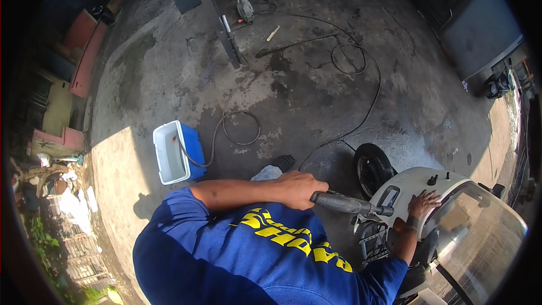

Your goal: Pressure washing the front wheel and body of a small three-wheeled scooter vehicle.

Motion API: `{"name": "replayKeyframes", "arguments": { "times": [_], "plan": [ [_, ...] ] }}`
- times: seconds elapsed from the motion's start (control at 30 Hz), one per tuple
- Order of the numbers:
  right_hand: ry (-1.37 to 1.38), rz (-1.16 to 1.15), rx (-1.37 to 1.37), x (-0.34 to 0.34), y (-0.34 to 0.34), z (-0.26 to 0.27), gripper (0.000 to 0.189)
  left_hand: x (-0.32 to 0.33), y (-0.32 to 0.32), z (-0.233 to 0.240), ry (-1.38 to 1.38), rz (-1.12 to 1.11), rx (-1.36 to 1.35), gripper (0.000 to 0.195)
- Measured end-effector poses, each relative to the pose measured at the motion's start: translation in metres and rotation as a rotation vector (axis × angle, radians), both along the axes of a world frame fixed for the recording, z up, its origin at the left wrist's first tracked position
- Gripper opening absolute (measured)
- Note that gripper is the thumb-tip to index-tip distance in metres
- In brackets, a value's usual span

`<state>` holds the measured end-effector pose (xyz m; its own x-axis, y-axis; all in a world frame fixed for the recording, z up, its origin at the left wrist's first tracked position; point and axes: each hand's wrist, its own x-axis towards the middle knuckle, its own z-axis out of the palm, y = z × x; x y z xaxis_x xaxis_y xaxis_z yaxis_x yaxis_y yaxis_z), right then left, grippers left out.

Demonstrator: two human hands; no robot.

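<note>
My left hand (298, 188) is wrapped around the dark handle of a spray gun (345, 203), with my arm crossing in front of my body. The gun's far end reaches the white front fairing (404, 186) of a motorcycle at the right. My right hand (423, 203) rests on that fairing with fingers spread, beside the clear windshield (482, 220). It holds nothing. Ahead of the gun is the motorcycle's black front wheel (372, 171). My blue shirt and the gun hide part of the machine's lower side.
A blue cooler box (192, 152) with a white interior stands to the left, with a hose end inside. A thin black hose (377, 89) curves across the concrete floor. Farther off are a grey machine (245, 10), a piece of wood (273, 33) and a metal post (216, 21).
</note>
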<state>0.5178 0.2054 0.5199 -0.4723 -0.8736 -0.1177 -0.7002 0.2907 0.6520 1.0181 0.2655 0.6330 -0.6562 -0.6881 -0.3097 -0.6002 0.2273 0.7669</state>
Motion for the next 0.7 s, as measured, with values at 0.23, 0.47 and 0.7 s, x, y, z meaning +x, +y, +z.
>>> {"name": "replayKeyframes", "arguments": {
  "times": [0.23, 0.47, 0.7],
  "plan": [
    [0.010, 0.014, -0.028, -0.002, 0.005, 0.002, 0.068, -0.007, -0.004, 0.006, -0.017, -0.034, 0.023, 0.025],
    [0.027, 0.003, 0.004, 0.000, 0.005, 0.003, 0.068, -0.010, -0.004, 0.005, -0.015, -0.038, 0.021, 0.025],
    [0.024, -0.010, 0.010, 0.007, 0.004, 0.009, 0.067, -0.009, -0.006, 0.005, -0.036, -0.043, 0.024, 0.025]
  ]
}}
